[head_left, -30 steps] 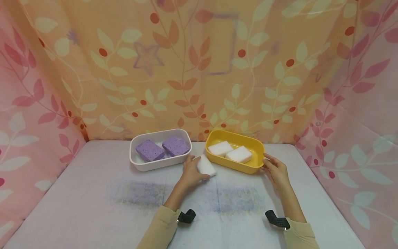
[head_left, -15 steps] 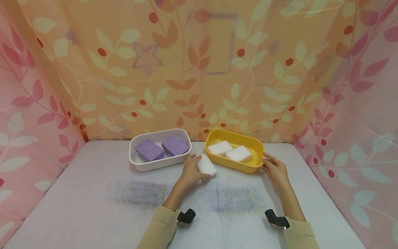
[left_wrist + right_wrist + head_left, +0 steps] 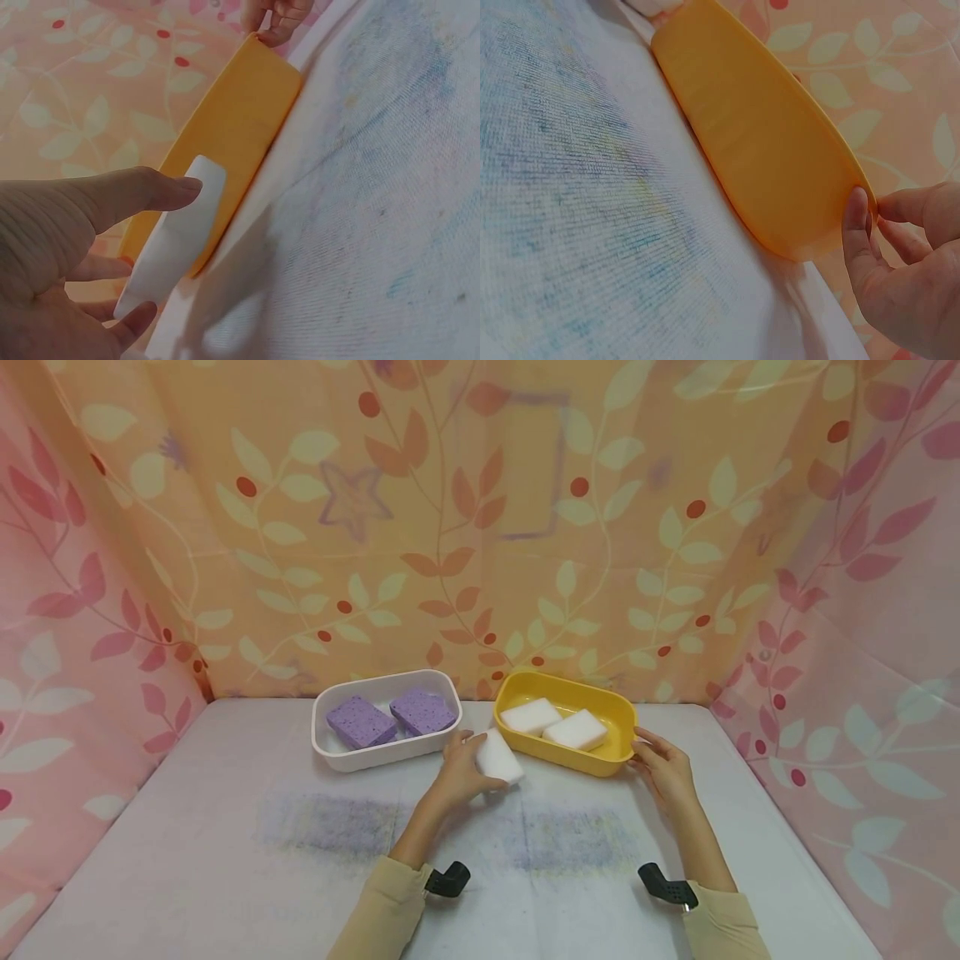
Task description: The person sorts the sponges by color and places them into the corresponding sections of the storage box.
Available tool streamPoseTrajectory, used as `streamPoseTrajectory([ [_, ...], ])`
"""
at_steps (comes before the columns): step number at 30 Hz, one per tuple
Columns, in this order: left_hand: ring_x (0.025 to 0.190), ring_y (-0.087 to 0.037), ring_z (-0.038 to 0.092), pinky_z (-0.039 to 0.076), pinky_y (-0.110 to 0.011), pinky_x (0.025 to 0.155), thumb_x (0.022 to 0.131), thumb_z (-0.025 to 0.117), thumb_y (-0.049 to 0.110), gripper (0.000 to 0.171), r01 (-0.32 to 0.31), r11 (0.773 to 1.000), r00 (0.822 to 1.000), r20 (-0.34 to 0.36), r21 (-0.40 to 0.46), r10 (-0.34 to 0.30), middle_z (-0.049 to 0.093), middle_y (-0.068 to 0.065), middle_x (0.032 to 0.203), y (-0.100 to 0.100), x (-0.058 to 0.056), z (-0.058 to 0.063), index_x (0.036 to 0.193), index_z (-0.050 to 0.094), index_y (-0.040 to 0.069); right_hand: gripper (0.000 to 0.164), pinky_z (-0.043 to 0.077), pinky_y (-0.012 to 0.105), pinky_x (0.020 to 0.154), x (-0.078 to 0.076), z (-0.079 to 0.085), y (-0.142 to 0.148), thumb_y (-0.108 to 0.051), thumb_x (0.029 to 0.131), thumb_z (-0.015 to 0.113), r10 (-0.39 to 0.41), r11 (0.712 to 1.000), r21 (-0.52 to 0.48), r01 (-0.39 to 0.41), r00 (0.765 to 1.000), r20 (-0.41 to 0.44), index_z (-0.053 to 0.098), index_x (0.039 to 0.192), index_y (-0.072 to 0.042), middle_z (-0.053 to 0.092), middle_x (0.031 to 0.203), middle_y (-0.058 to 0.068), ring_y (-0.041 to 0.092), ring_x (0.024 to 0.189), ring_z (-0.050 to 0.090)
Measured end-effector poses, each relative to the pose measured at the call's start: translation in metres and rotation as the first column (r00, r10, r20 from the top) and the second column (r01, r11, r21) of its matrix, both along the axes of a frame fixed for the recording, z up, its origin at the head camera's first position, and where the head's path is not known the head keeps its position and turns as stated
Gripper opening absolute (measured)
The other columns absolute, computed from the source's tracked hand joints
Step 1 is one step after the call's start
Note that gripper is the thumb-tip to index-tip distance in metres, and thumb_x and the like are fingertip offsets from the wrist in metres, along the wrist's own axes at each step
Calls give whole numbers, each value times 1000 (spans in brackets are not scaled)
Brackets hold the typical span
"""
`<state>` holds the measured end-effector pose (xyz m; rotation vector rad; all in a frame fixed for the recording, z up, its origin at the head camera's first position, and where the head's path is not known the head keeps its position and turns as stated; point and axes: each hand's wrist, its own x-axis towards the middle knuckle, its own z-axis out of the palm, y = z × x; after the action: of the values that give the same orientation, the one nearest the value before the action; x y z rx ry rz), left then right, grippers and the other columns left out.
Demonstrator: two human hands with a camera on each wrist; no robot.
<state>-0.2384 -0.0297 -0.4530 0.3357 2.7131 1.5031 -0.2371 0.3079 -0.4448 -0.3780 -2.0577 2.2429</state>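
My left hand (image 3: 459, 774) grips a white sponge (image 3: 499, 757) between thumb and fingers. The sponge is tilted, close to the near left corner of a yellow container (image 3: 577, 763); the left wrist view shows the thumb on one edge of the sponge (image 3: 184, 229) and fingertips on the opposite edge. At the container's right end, my right hand (image 3: 664, 770) pinches the rim, with the thumb against the outer wall (image 3: 765, 142). Two more white sponges (image 3: 532, 717) lie inside the yellow container.
Left of the yellow container stands a white container (image 3: 390, 754) with two purple sponges (image 3: 362, 722) in it. Both stand at the back of the white-covered table (image 3: 187, 827), before a leaf-patterned curtain (image 3: 420, 543). Blue-grey smudges (image 3: 570, 841) mark the cloth.
The white sponge and my left hand have shifted very slightly to the right, nearer the yellow container. My right hand keeps its place on the rim.
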Motion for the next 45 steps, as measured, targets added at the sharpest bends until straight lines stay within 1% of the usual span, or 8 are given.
streamPoseTrajectory([
  [5,142,-48,34,35,-64,119,71,97,12,90,1,1000,1000,-2,-16,-1,38,-31,154,-2,0,3,147,54,-9,56,59,15,78,-2,-1,-1,-10,109,58,1,1000,4,-1,1000,-4,39,159,6,68,95,-10,3,79,65],
  [13,145,-47,34,35,-63,120,72,96,15,91,7,999,1000,-10,-35,-7,37,-31,157,-7,-1,9,149,52,-8,55,59,14,79,-3,-1,0,-10,110,55,4,999,33,-5,1000,24,37,160,4,66,95,-12,2,79,63],
  [22,145,-48,35,36,-63,120,72,96,14,92,7,1000,1000,-14,-15,-8,37,-32,157,-11,1,16,149,51,-9,57,59,15,79,-4,-2,1,-11,109,57,2,1000,23,-2,999,32,37,161,3,67,95,-11,2,80,64],
  [30,145,-49,35,35,-63,121,74,95,14,91,22,1000,1000,-18,-13,-22,37,-32,158,-7,5,25,150,51,-9,57,59,15,80,-4,-3,4,-11,109,57,-4,1000,27,4,1000,26,37,161,4,68,94,-12,2,79,63],
  [32,145,-50,35,36,-63,121,74,95,14,90,29,999,999,-27,-13,-30,38,-32,158,-5,5,26,149,51,-9,57,59,15,80,-3,-2,5,-11,109,57,-4,1000,29,4,1000,27,37,161,4,68,94,-12,2,80,63],
  [36,145,-48,35,36,-63,121,75,95,15,91,32,999,999,-22,-1,-32,36,-31,159,-1,6,28,150,51,-8,58,59,15,80,-1,-1,6,-11,109,57,-1,1000,25,0,1000,26,36,161,5,68,94,-12,2,79,64],
  [40,145,-47,37,37,-63,120,75,95,17,90,41,999,999,-20,5,-41,37,-30,159,2,7,33,151,51,-8,58,59,14,79,0,0,6,-11,109,58,-7,1000,14,7,1000,25,37,160,5,68,93,-12,3,79,63],
  [45,145,-46,37,37,-61,121,76,94,18,91,50,999,998,-25,-5,-51,38,-30,158,7,6,37,151,50,-7,57,59,14,77,1,-1,7,-11,108,59,-16,1000,5,16,1000,26,39,159,5,69,92,-11,3,79,64],
])
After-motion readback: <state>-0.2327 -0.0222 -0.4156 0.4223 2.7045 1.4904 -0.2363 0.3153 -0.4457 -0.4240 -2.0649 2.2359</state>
